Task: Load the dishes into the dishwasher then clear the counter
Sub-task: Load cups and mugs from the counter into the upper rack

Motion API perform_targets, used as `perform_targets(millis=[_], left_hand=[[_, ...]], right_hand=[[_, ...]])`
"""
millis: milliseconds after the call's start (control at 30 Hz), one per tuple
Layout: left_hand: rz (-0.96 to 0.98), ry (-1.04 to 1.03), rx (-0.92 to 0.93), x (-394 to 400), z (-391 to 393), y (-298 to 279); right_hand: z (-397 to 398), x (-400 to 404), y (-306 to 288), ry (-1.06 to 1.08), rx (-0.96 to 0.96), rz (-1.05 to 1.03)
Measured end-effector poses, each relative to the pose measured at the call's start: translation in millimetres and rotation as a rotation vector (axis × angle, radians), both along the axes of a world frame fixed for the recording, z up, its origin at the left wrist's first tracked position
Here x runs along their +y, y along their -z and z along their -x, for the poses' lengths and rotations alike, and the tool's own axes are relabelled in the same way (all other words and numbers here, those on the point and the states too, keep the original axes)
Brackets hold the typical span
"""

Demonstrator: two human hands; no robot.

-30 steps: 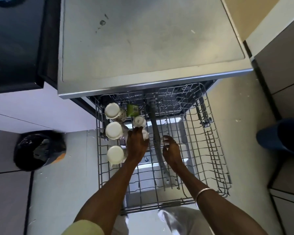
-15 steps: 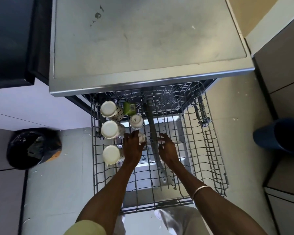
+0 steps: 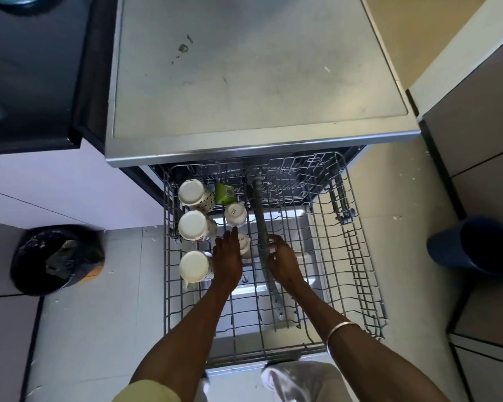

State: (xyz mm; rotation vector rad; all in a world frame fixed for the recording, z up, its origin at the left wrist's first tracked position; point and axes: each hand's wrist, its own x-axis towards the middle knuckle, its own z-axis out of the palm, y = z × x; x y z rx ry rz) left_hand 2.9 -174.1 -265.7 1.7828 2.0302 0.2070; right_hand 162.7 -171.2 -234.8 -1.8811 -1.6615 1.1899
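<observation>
Cups stand upside down along the left of the pulled-out dishwasher rack [image 3: 357, 256]; a small white cup [image 3: 244, 242] peeks out just right of the left hand [image 3: 227, 262], whose straight fingers rest over it. Right hand [image 3: 282, 261] hovers beside the grey spray arm [image 3: 262, 224], fingers loosely curled, holding nothing

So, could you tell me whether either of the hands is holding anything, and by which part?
The left hand rests on a small white cup in the rack; a grip cannot be told. The right hand holds nothing.
</observation>
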Motion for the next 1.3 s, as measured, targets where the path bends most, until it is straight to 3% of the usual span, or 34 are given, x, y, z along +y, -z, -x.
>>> perform_targets(millis=[100,233,533,667,867,1067,1300], left_hand=[[-0.020,0.014,0.034,-4,0,-17],[-0.048,0.054,-0.069,-17,5,-53],[-0.123,0.154,-0.203,-63,58,-180],[-0.113,-0.069,-0.302,-91,121,-222],[-0.128,-0.090,-0.253,-125,245,-262],[-0.143,-0.142,-0.219,-125,354,-301],[-0.175,-0.195,-0.205,-107,424,-329]], right_hand=[[2,-7,-7,-0.001,-0.006,0.027],[8,-19,-32,0.011,-0.039,0.040],[65,-32,-156,-0.132,-0.152,-0.092],[103,-43,-193,-0.125,-0.185,-0.131],[195,-64,-237,-0.097,-0.251,-0.192],[297,-61,-267,-0.077,-0.177,-0.260],[373,-30,-293,-0.116,-0.191,-0.280]])
